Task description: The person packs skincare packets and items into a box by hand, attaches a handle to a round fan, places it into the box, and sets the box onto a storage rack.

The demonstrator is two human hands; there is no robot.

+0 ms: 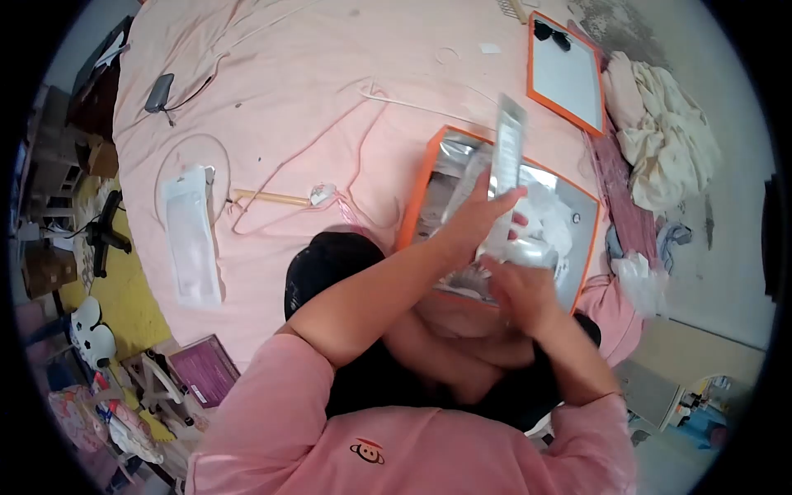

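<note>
My left hand (483, 216) is closed around a long, flat, silvery-white packet (508, 140), which stands up above the fingers. Just below, my right hand (525, 294) has its fingers curled in at the packet's lower end. What those fingers grip is hidden. Both hands are over an orange-edged box (412, 198) with a shiny silver inside, in front of my crossed legs. Crumpled clear plastic wrapping (549, 219) and silvery packages fill part of the box, partly covered by my hands.
The box's orange-rimmed lid (565, 78) lies at the upper right, with dark sunglasses (553, 35) on it. On the pink bedsheet are hangers (272, 198), a clear-fronted pouch (191, 239) and a grey device with a cable (160, 92). Cream cloth (668, 132) is heaped at the right.
</note>
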